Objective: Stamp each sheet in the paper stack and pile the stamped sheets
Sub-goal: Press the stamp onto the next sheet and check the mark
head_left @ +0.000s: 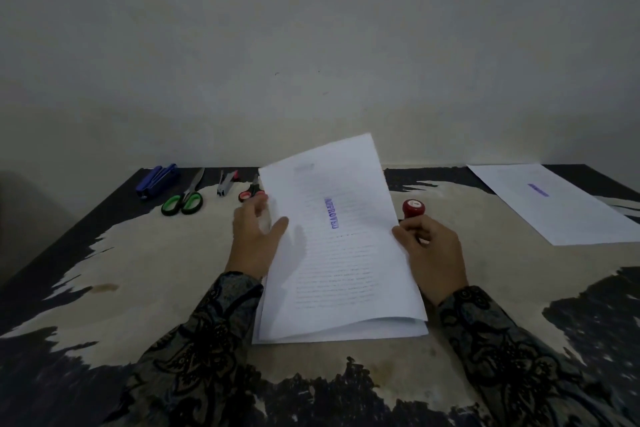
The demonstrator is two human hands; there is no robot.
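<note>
Top sheet (332, 218) w/ purple APPROVED mark is lifted at its far end, near edge on the paper stack (381, 331) at tabletop (156, 253) centre. Left hand (254, 239) pinches the sheet's left edge, thumb on top. Right hand (431, 253) grips the red stamp (412, 209), just right of the sheet. Stamped pile (554, 201) lies far right. Green scissors (183, 199), blue stapler (157, 178) at back left.

A printed top sheet (332, 225) stamped "APPROVED" in purple lifts off the paper stack (346, 331); just right of the stack stands a red-topped stamp (413, 207), with one stamped sheet (554, 204) lying flat far right.
</note>
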